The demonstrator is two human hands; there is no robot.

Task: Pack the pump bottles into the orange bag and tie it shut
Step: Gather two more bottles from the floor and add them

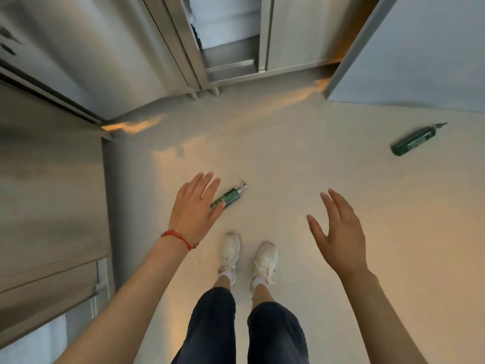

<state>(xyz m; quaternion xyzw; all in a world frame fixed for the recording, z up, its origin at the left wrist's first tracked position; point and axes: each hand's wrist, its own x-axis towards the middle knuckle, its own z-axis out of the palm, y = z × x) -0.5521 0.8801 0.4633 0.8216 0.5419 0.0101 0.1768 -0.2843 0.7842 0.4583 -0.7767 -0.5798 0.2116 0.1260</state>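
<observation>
left hand (195, 206) open, overlapping pump bottle (231, 197) base

Pale floor (301, 158), two green bottles (229, 197) (414, 140)

Two green pump bottles (229, 197) (414, 140) lie on the floor (288, 158), both hands (195, 207) (338, 232) spread empty.

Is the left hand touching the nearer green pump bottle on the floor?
Cannot tell. In the head view the open left hand overlaps the bottle's base end, but looking straight down hides any height gap between them.
</observation>
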